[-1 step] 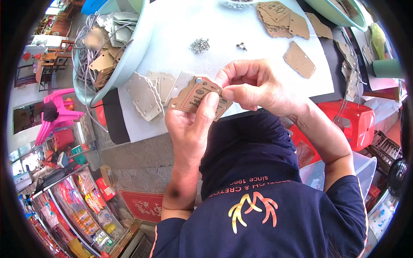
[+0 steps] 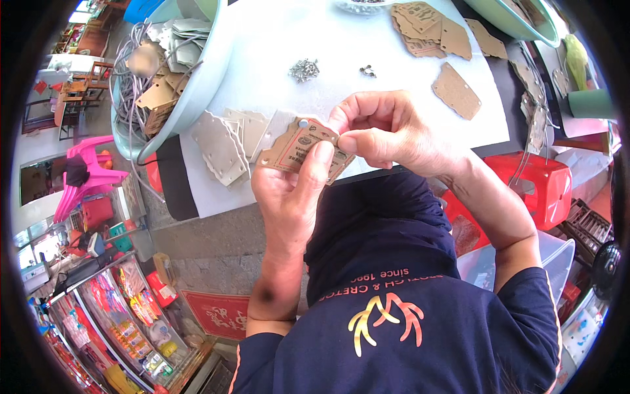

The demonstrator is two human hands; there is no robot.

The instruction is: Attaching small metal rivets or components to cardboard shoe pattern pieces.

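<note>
My left hand [image 2: 289, 194] grips a brown printed cardboard piece [image 2: 295, 148] with its thumb pressed flat across the front. A pale grey plate [image 2: 279, 125] lies against the cardboard's back, and a round silver fastener [image 2: 303, 123] sits at the upper corner. At the cardboard's right edge, my right hand [image 2: 387, 131] is closed in a pinch; its fingertips hide whatever is between them. Several pale grey plates [image 2: 220, 148] lie on the white tabletop sheet [image 2: 367, 39] left of my hands. Beyond my hands are a pile of small metal fasteners [image 2: 304, 70] and a smaller cluster [image 2: 368, 71].
A pale blue basin [image 2: 216, 79] on the left holds plates and grey cord. Brown cardboard pieces [image 2: 426, 29] are stacked at the far right, with a single one [image 2: 456, 92] nearer. A clear bowl [image 2: 364, 5] stands at the back. Red stools [image 2: 545, 190] stand right of me.
</note>
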